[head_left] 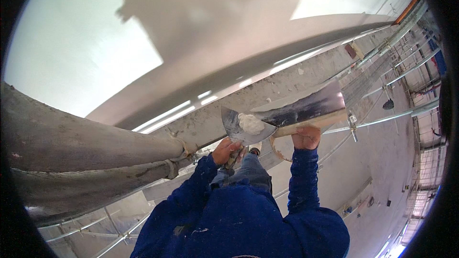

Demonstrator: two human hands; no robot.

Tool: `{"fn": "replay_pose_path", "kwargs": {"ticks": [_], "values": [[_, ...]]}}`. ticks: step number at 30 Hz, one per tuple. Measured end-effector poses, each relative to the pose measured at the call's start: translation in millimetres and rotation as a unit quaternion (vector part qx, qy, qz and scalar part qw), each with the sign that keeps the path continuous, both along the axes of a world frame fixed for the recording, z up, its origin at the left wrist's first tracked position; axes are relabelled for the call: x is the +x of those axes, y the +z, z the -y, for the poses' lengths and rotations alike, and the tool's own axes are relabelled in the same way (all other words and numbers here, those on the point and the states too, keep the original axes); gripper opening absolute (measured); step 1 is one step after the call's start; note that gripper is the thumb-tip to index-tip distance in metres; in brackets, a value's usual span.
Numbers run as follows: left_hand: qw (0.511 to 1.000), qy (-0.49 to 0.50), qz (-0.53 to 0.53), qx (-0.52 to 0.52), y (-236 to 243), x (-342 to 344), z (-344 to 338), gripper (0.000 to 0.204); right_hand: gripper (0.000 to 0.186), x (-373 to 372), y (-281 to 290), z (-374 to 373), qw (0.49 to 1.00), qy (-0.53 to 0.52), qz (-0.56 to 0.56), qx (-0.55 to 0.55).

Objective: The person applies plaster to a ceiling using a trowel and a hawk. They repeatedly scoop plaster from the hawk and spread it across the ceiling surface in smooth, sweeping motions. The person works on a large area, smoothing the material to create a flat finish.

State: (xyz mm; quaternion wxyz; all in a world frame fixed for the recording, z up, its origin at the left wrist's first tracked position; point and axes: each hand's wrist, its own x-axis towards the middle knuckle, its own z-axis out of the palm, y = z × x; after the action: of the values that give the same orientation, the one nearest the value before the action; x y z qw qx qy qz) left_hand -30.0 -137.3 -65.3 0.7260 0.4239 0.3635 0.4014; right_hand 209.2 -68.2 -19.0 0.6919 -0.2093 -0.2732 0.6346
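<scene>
Nearest us, both grips were occupied. The left grip (224,152) was clamped on the handle end of a broad scraper (232,125); the right grip (306,138) was closed around the wooden strip (315,120) of a long dark blade (306,106).

Just beyond the left grip, a white lump of paste (250,124) sat on the scraper, close to the long blade's near end. Whether the two edges touched we could not tell. We judged the lump the likeliest loss: a tilt of the left wrist, or a knock between the edges, could slide it off. The long blade reached well past the right grip on both sides, so a loose hold might let it twist.

Below and between the grips stood a jeans-clad leg (254,174); dropped paste could land there and make the footing slick. Left of the left grip, the thick grey pipes (91,136) narrowed the elbow room.

Farther ahead of both grips lay a grey ledge (287,82), then the pale wall (234,33), which a careless swing of the long blade might gouge. Off right, beyond the right grip, were scaffold rails (414,69).
</scene>
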Motion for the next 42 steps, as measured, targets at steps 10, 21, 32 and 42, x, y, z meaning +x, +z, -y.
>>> {"fn": "replay_pose_path", "kwargs": {"ticks": [10, 21, 32, 42], "values": [[0.998, 0.045, 0.025, 0.025, 49.1, 32.5, -28.6, 0.033, 0.040, 23.4, 6.3, -5.4, 0.863, 0.243, 0.441, -0.039], [0.966, 0.240, 0.032, -0.086, 10.0, 43.0, -30.2, 0.033, 0.020, 113.7, -81.2, -300.4, 0.915, -0.243, 0.318, -0.042], [0.946, 0.223, -0.042, -0.230, -89.8, 41.3, 26.6, 0.046, 0.069, 72.0, -93.8, -459.1, 0.741, -0.364, 0.563, 0.031], [0.957, 0.071, -0.176, -0.218, -101.4, 3.0, 39.8, 0.047, 0.081, -46.7, -130.7, -378.9, 0.751, -0.324, 0.574, 0.051]]}}
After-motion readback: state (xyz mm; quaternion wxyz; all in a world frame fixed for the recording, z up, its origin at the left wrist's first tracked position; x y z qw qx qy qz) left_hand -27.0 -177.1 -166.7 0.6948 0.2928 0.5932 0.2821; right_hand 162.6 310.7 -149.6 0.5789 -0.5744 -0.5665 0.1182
